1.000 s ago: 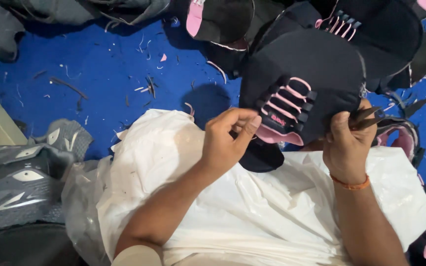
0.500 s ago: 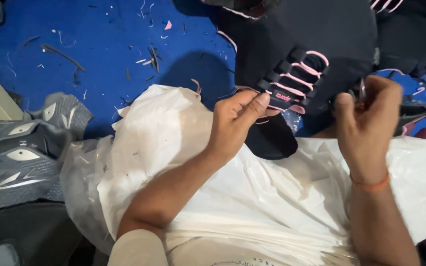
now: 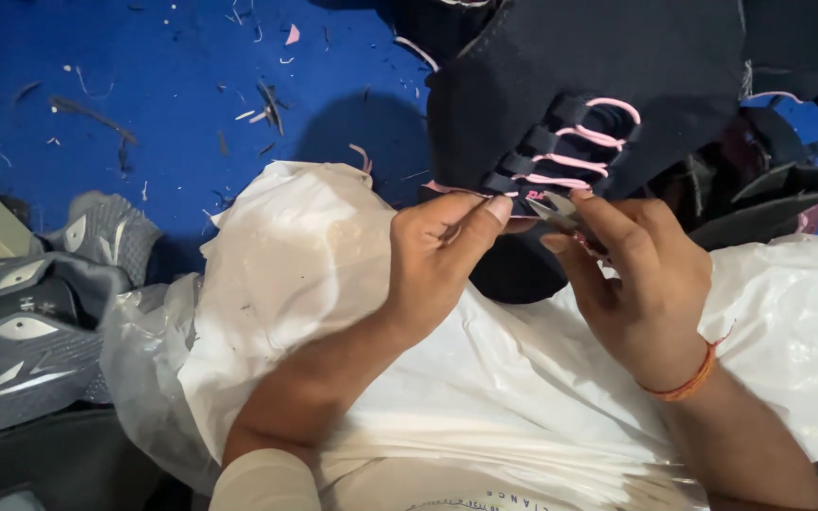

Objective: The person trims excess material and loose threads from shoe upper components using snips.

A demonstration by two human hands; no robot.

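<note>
A black shoe upper (image 3: 560,85) with pink lace loops and pink trim hangs over my lap. My left hand (image 3: 442,255) pinches its lower edge between thumb and forefinger. My right hand (image 3: 641,284), with an orange thread band at the wrist, holds a small metal cutting tool (image 3: 553,208) whose tip meets the same edge of the upper, just right of my left fingertips. Both hands rest over a white plastic sheet (image 3: 314,284) spread across my lap.
Blue floor (image 3: 144,95) strewn with thread and trim scraps lies beyond. Grey shoe uppers (image 3: 30,322) are stacked at the left. More black and pink uppers (image 3: 788,180) are piled at the right.
The view has closed in on the work. My right hand has come left and down to the upper's lower edge beside my left fingers, with the tool's tip now at that edge.
</note>
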